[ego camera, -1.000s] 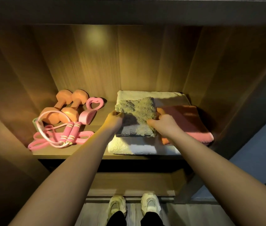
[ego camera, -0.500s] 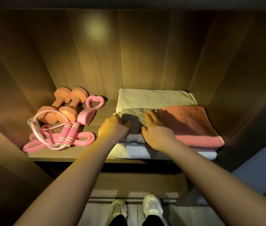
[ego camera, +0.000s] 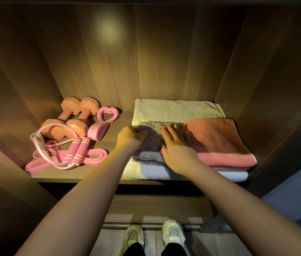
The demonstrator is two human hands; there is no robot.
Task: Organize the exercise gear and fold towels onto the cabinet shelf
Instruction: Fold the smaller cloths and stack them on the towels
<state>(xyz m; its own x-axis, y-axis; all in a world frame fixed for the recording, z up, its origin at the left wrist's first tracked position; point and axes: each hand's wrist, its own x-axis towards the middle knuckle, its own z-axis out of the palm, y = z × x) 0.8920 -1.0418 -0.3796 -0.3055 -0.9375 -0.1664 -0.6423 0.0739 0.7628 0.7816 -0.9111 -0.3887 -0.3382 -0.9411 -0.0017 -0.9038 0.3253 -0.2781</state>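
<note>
Shelf (ego camera: 90, 175) holds gear (ego camera: 74, 150) and towels (ego camera: 173, 109) — left hand (ego camera: 130, 134) grips grey towel (ego camera: 151, 141), right hand (ego camera: 177, 146) presses flat.

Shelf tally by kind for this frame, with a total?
Towels: 3 (cream towel, grey towel, pink towel)
Dumbbells: 2
Jump rope: 1
Resistance band: 1
Heart-shaped trainer: 1
Total: 8; a pale loop behind the rope is unclear.
</note>
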